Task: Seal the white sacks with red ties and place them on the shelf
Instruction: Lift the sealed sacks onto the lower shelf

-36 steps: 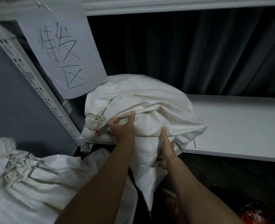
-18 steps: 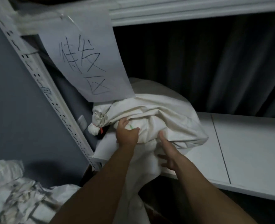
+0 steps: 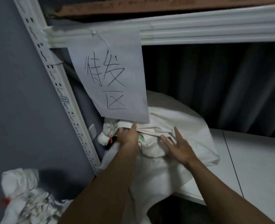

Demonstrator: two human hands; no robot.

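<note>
The white shelf ran off to the right in front of a dark curtain. The white sack lay at the shelf's left end, some of its cloth hanging over the front edge. A paper sign with handwritten characters hung from the rail above, its lower edge over the sack's top. Another sack sat lower down to the left. The left hand gripped a fold of the shelved sack near its bunched neck, fingers curled into the cloth. The right hand lay flat on it, fingers spread. A red tie bound the neck.
</note>
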